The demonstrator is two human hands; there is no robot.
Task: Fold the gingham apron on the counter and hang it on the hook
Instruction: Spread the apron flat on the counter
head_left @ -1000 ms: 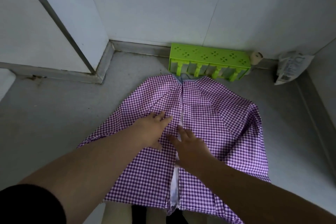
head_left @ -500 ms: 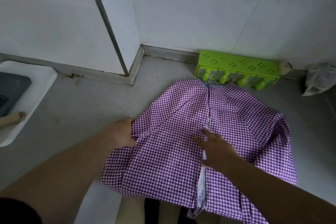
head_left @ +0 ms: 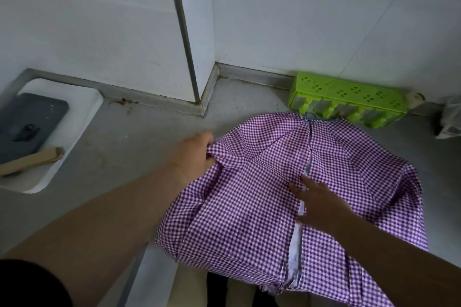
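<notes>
The purple-and-white gingham apron lies spread on the grey counter, its lower edge hanging over the front. Both side flaps meet at a centre seam where white lining shows. My left hand pinches the apron's left edge and holds it slightly raised. My right hand lies flat with fingers spread on the centre seam, pressing the cloth down. No hook is in view.
A lime-green perforated plastic rack lies against the back wall just beyond the apron. A white tray with a dark slab and a wooden handle sits at the left. A crumpled plastic bag is at the far right. A white wall corner juts in behind.
My left hand slid from the centre out to the apron's left edge and gripped it, bunching the cloth. My right hand stayed on the seam. The view swung left, revealing the tray.
</notes>
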